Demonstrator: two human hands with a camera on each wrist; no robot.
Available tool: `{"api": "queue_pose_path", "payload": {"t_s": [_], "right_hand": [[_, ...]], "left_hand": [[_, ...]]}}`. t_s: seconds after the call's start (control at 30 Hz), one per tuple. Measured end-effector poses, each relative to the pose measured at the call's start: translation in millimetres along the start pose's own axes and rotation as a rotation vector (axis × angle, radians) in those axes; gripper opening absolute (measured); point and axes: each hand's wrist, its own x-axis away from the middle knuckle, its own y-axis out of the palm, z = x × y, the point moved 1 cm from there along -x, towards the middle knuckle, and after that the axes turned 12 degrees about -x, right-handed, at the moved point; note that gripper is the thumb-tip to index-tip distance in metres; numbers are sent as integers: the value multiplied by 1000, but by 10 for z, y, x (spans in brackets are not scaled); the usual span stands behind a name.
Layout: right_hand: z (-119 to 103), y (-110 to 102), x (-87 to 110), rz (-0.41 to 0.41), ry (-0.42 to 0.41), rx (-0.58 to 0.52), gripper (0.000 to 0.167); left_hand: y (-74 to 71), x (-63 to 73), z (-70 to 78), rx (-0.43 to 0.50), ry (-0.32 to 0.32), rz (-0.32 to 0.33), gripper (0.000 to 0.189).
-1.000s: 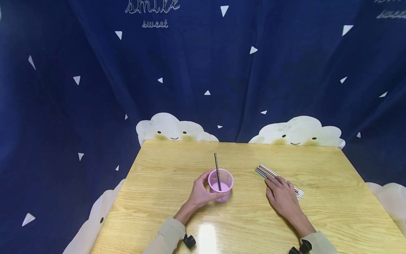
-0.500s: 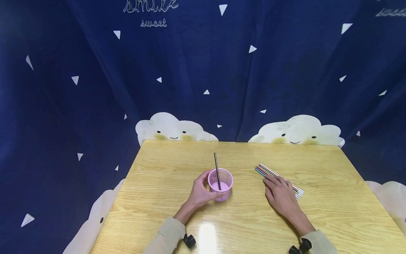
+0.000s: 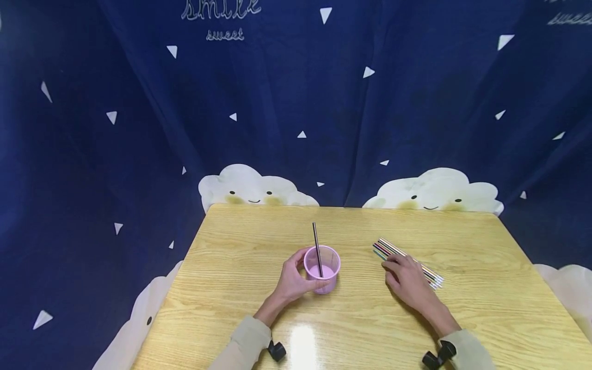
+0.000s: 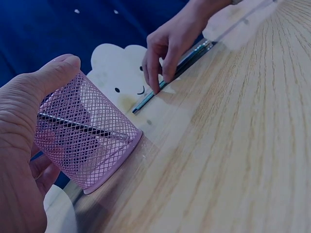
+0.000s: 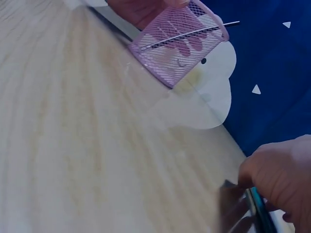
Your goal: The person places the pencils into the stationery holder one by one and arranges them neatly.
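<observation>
A pink mesh pen holder [image 3: 329, 288] stands upright on the table, with one dark striped pencil [image 3: 316, 239] leaning inside it. My left hand [image 3: 292, 277] grips the holder from its left side, thumb across the near wall. To the right, my right hand [image 3: 409, 282] is over a bundle of pencils [image 3: 431, 273] lying diagonally on the tabletop. Its thumb and fingers pinch a teal pencil [image 4: 144, 103] at the near side of the bundle; in the right wrist view the teal pencil [image 5: 257, 206] shows under the fingers. The hand covers the bundle's middle.
The wooden table [image 3: 250, 231] reaches back to a dark blue curtain [image 3: 277, 103] with white triangles and clouds. Between the pen holder and the pencils lies a stretch of bare tabletop. A black wrist strap piece [image 3: 276, 351] sits by the left sleeve.
My right hand has shifted slightly left, and the teal pencil's far end has drawn a little apart from the others. My left hand and the pen holder stay in place.
</observation>
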Motion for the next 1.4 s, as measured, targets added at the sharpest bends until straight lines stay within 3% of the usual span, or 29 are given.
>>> {"api": "queue_pose_path", "payload": {"t_s": [0.23,0.47,0.83,1.4], "right_hand": [[-10,-131,-37,-145,25,78,29],[-41,-212,-10,-232,-27,197,35],[7,-185,58,-171,-132,151,31],[3,-264,27,-245,-124,146,56]], "left_hand": [[5,0,-3,0,-13,-5,86],[9,-8,6,-5,-8,-7,85],[15,-10,9,0,-10,-12,86],[10,-1,12,-2,-9,-9,87]]}}
